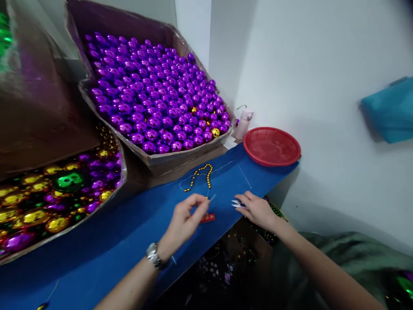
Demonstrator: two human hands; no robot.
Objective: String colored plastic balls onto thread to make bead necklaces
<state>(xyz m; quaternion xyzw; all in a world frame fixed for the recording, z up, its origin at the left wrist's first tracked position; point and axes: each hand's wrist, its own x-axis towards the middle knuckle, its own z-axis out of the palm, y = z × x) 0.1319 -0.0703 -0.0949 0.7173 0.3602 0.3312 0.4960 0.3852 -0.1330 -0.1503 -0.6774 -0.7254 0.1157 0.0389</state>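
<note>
Two hands are at work near the gold bead strand [195, 173], your landmark on the blue counter [97, 249]. Your left hand [185, 219], just on your side of the strand, has thumb and forefinger pinched on a pale thread end [212, 197]. Your right hand [260, 211], to the right of the strand and nearer you, grips a small two-pointed tool [237, 204], its pale points apart and aimed toward your left hand. The strand itself lies in an open, bent loop. A red strip [209, 218] lies on your side of it, partly behind your left hand, and a loose thread [244, 175] lies to its right. Farther right and beyond it you have the red basin [272, 148], with a pink bottle [244, 122] just beside that. Beyond the strand stands the box of purple balls [161, 99]; left of it, the box of mixed balls [35, 211].
</note>
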